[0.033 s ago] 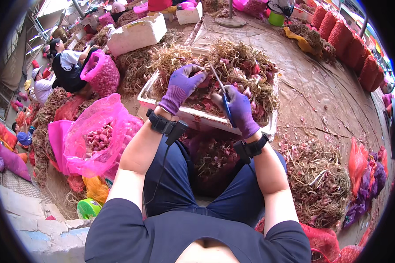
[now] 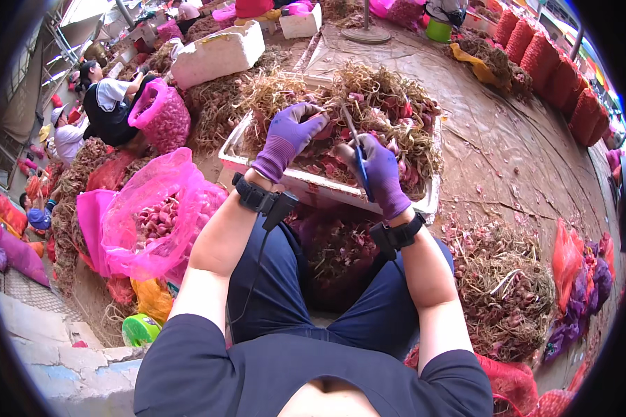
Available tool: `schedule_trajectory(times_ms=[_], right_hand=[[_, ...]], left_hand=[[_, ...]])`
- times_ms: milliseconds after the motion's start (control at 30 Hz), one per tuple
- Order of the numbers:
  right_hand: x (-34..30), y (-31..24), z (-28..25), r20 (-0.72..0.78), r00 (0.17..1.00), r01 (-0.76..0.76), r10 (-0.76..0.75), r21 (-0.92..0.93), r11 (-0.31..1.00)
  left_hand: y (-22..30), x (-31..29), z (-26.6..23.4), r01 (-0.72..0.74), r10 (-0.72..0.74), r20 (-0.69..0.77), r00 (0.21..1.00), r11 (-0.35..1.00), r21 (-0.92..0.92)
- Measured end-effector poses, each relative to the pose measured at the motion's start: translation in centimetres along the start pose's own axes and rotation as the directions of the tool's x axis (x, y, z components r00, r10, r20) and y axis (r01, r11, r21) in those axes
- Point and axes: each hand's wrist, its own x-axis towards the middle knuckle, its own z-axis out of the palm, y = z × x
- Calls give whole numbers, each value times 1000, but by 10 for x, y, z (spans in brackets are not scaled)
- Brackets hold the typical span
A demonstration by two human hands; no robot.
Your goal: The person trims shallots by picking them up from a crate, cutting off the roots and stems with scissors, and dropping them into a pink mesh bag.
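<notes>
In a purple glove, my right hand is closed around blue-handled scissors, whose blades point up and away over a white foam box. My left hand, gloved the same way, is pinched at the fingertips left of the blades. What it grips is too small to make out. Heaped in the box are shallots with long dried stalks. Both hands are above the near half of this heap, apart from each other.
A pink mesh bag of trimmed shallots stands open at my left. To my right lies a pile of stalked shallots. Further left, a person sits beside a full pink sack. Red sacks line the far right.
The scissors' blades have swung slightly to the right, with a small shift of my right hand's grip. My left hand stays in place.
</notes>
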Motion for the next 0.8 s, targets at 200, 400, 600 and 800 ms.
schedule_trajectory(times_ms=[200, 400, 600, 800], right_hand=[[-2, -3, -5, -96, 995, 59, -23, 389, 920], [1, 5, -10, -126, 992, -14, 14, 0, 1000], [6, 8, 3, -49, 998, -40, 45, 96, 995], [4, 23, 5, -87, 995, 45, -42, 31, 998]], left_hand=[[28, -39, -47, -150, 162, 2, 987, 912, 383], [76, -116, -196, 44, 282, -126, 951, 277, 960], [64, -184, -270, 337, -417, -392, 820, -201, 920], [56, -97, -175, -84, 62, 60, 996, 521, 850]])
